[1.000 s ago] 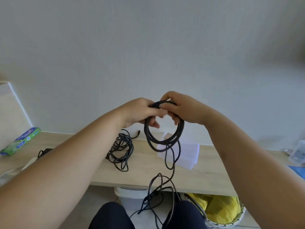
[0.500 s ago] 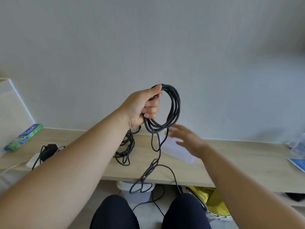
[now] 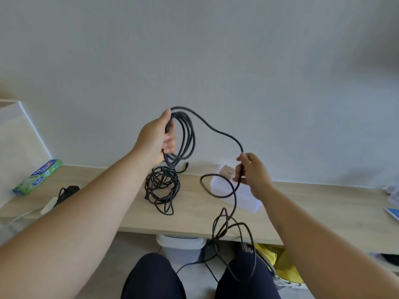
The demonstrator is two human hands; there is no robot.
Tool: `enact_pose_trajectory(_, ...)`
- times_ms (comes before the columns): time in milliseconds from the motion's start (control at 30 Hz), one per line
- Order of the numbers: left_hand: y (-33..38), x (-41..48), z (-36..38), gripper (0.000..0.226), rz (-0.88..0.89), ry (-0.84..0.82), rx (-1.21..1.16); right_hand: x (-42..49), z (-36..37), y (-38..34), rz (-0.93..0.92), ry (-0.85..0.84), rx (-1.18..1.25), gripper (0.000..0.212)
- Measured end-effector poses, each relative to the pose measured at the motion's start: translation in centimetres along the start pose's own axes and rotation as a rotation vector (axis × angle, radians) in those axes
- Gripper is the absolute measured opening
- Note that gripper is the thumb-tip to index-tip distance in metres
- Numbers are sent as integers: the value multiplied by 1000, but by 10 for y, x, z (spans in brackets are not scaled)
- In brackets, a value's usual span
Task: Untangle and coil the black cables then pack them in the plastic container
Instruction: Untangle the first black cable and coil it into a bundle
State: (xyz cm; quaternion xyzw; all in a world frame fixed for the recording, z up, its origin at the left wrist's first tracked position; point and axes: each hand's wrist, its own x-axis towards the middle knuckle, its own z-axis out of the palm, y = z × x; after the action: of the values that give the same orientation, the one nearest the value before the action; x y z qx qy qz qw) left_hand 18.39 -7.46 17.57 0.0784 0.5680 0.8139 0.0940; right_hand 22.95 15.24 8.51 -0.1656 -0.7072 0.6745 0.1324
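- Our left hand (image 3: pixel 156 139) grips a coil (image 3: pixel 186 137) of several finished loops. The fingers are curled round the turns, and the coil is raised in front of the wall above the desk (image 3: pixel 323 212).
- Our right hand (image 3: pixel 251 176) pinches the free strand (image 3: pixel 220 132) of the same cable. The strand arcs from the top of the coil across to this hand, and the two hands are well apart.
- Below the right hand the cable makes one open loop in front of the plastic container (image 3: pixel 248 200). It then drops into a loose tangle (image 3: pixel 226 229) that hangs past the desk edge towards our knees.
- A second cable (image 3: pixel 162 188) lies on the desk near the container, bunched in rough loops and not packed.
- We judge the cable in hand about half coiled. The tangle below has to be fed up and wound on, and then both cables go into the container, which seems to hold no cable yet.
- The container is clear plastic and partly behind our right hand, so we cannot be sure of its contents.
- The tangle's lower end runs down between our legs. We cannot tell where it ends or whether it crosses another lead there.
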Motion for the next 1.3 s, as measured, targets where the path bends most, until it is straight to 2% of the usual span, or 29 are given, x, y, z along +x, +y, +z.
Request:
enact_pose_trajectory(167,0,7,2,40,-34,6,1,26,-17,-60,8,0,181,24)
enact_pose_trajectory(400,57,14,44,48,82,-120,-8,53,-33,-152,-209,96,-65,31)
enact_pose_trajectory(500,84,11,62,45,132,-167,-115,60,-34,-180,-328,210,-57,32)
enact_pose_trajectory(600,117,9,73,42,210,-207,-242,56,-45,-197,-457,343,-27,23)
enact_pose_trajectory(733,159,4,84,40,297,-204,-288,50,-58,-200,-545,296,-75,14)
enact_pose_trajectory(867,171,-5,94,39,320,-236,-317,46,-58,-187,-513,179,-3,11)
enact_pose_trajectory(967,176,-15,103,39,363,-269,-296,40,-48,-173,-460,54,-167,9)
enact_pose_trajectory(1033,174,-21,108,38,373,-265,-268,34,-39,-165,-406,53,-212,9)
enact_pose_trajectory(1133,157,-19,106,37,292,-181,-245,24,-28,-161,-293,68,5,15)
enact_pose_trajectory(1233,124,-7,88,39,175,-3,-231,8,-18,-165,-162,-37,232,19)
enact_pose_trajectory(1300,101,-1,77,42,143,102,-119,-2,-10,-171,-130,-125,322,20)
